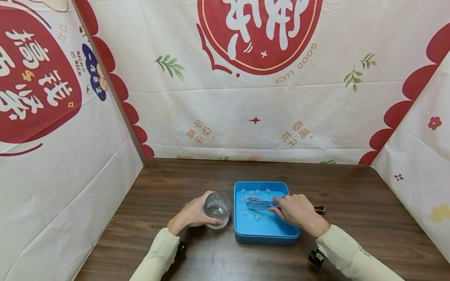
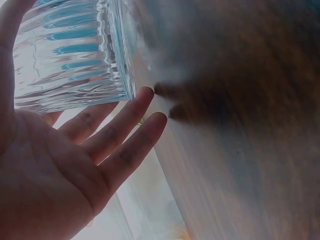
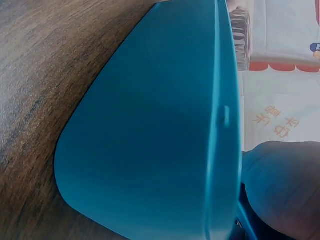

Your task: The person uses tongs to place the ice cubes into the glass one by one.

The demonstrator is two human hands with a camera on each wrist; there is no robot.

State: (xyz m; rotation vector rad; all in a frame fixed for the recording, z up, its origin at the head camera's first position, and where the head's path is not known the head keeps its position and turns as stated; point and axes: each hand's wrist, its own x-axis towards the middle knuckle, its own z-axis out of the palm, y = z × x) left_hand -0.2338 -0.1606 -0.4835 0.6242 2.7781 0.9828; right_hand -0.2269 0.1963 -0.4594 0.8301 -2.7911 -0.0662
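Cupping the glass (image 1: pixel 218 206), likely breakable, round its ribbed side with my left hand (image 1: pixel 193 213), I grip the tongs (image 1: pixel 261 206) in my right hand (image 1: pixel 297 210); in the blue tray (image 1: pixel 267 230) alongside, the cubes (image 1: pixel 257 217) (light, slippery, I'd guess) are best pinched across opposite sides.

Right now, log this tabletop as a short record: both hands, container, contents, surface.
left hand: grips the clear ribbed glass cup, left of the tray
right hand: holds slender shiny tongs, tips over the tray
container: blue rectangular tray with rounded corners
contents: small clear cubes, loosely scattered, mostly toward the far end
surface: dark brown wood-grain table
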